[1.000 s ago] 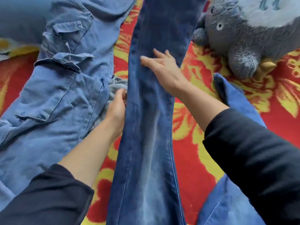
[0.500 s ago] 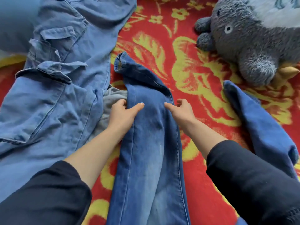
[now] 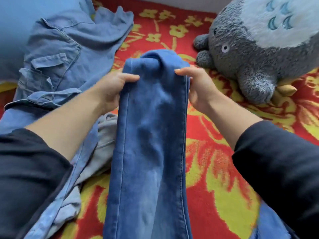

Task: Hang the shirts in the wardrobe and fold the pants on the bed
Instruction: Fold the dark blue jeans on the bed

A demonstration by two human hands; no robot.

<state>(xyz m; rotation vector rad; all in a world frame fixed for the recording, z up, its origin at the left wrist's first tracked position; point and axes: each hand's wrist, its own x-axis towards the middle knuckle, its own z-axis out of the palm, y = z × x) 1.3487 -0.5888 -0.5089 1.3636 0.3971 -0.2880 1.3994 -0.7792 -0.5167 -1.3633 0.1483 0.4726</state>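
Dark blue jeans [image 3: 151,152] run lengthwise up the middle of the bed, their far end doubled over into a rounded fold. My left hand [image 3: 114,88] grips the left edge of the jeans just below that fold. My right hand [image 3: 198,88] grips the right edge at the same height. A light blue denim shirt [image 3: 65,54] with a flap pocket lies spread at the left. A grey garment [image 3: 105,135] peeks out between the shirt and the jeans.
The bed is covered by a red blanket with yellow flowers [image 3: 215,178]. A big grey plush toy [image 3: 259,49] sits at the far right. A blue pillow [image 3: 20,18] lies at the far left. Blue cloth [image 3: 269,226] shows at the bottom right.
The jeans' far end has been folded back toward me. Both hands went from lying flat on the leg to gripping its two edges and lifting the fold.
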